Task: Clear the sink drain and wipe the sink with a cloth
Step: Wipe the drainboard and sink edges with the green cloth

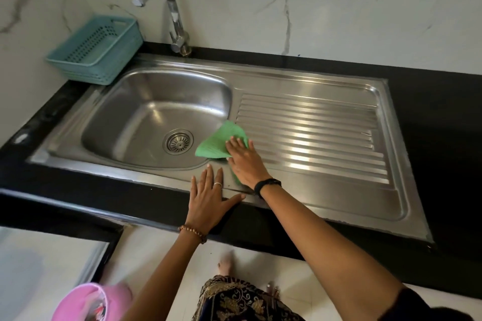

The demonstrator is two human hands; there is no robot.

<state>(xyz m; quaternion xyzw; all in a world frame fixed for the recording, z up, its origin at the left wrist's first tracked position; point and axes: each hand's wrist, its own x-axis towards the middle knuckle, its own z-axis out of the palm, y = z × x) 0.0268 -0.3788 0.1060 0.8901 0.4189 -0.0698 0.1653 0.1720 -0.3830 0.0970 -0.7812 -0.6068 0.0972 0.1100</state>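
Sink (300, 81), stainless steel, set into black tabletop (430, 112). Head view: right hand (243, 161) lies flat, fingers straight, pressing green cloth (216, 142) onto the rim between basin and ribbed drainboard (313, 133). Cloth spreads ahead of and left of that hand, one corner overhanging the basin. Drain strainer (178, 143) sits left of the cloth, apart from it. Left hand (210, 200) rests flat, fingers spread, on the sink's front edge, just beside the right hand. Teal basket (96, 49) and faucet (169, 13) far beyond both hands.

Home kitchen: steel sink (313, 81), tap (172, 13), counter (430, 112).
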